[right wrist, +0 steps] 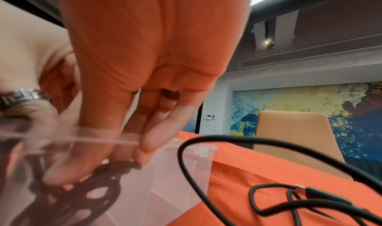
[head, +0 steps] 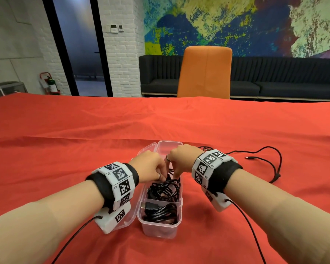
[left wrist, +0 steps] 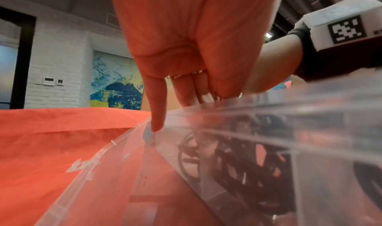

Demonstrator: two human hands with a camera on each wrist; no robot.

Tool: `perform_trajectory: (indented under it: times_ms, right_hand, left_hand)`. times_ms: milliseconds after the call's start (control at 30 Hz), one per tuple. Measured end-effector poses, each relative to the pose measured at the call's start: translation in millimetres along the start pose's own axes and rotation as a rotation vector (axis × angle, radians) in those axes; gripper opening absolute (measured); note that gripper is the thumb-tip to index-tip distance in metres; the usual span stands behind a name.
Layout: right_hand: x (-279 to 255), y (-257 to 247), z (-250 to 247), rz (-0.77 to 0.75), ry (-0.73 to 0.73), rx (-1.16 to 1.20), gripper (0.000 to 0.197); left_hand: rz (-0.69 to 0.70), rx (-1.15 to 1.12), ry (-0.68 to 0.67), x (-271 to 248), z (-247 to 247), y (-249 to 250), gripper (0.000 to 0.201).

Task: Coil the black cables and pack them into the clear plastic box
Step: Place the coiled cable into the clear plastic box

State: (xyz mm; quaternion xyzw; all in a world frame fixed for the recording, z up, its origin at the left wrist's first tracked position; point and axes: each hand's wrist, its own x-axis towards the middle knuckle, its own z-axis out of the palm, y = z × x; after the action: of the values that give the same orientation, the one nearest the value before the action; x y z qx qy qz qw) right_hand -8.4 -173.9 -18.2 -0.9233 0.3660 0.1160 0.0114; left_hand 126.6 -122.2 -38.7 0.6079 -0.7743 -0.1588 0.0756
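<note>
A clear box (head: pixel 161 228) is sitting on a red cloth (head: pixel 65 149), right in front of the person. Its lid (head: pixel 147 149) is lying open on the left side, still joined to the box. The box has parts inside. The near part is holding one coil (head: pixel 161 213) of black cable with a fat plug on it. The middle part is holding a second coil (head: pixel 165 189), and this one is looser.

Both hands are reaching down into the middle part. The left hand (head: pixel 151 165) is bending its fingers down onto the second coil, and its little finger (left wrist: pixel 156 115) is pointing down and touching the edge where lid and box meet. The right hand (head: pixel 180 159) is curling its fingers (right wrist: pixel 82 164) around strands of the same coil, inside the clear wall. How tightly the left fingers are holding the cable cannot be told, because the fingertips are hidden.

One more cable (head: pixel 271 162) is lying loose on the cloth to the right of the box, not coiled. Its small plug is resting out on the cloth, away from the box.

An orange chair (head: pixel 206 73) is standing at the far side of the table.
</note>
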Motion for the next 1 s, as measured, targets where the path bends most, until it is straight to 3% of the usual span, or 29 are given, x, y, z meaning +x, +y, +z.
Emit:
perform_trajectory:
  times_ms: [67, 367, 500, 667, 1000]
  right_hand:
    - [-2.0, 0.4, 3.9, -0.001, 0.03, -0.016, 0.038]
    - [-6.7, -1.2, 8.4, 0.01, 0.063, 0.048, 0.019]
    - [-14.7, 0.9, 2.9, -0.041, 0.036, 0.075, 0.022]
    - [-12.5, 2.5, 3.6, -0.052, 0.028, 0.078, 0.021]
    - [-13.6, 5.9, 12.2, -0.05, 0.056, 0.248, 0.019]
  left_hand:
    - [-0.015, 0.011, 0.013, 0.6, 2.0, -0.6, 0.007]
    - [-0.064, 0.074, 0.061, 2.1, 3.9, 1.5, 0.007]
    - [-0.035, 0.062, 0.0, -2.2, 3.3, 4.6, 0.005]
    - [-0.018, 0.029, -0.099, -7.1, -3.6, 8.9, 0.034]
    - [-0.021, 0.081, -0.227, -13.3, -8.4, 15.7, 0.038]
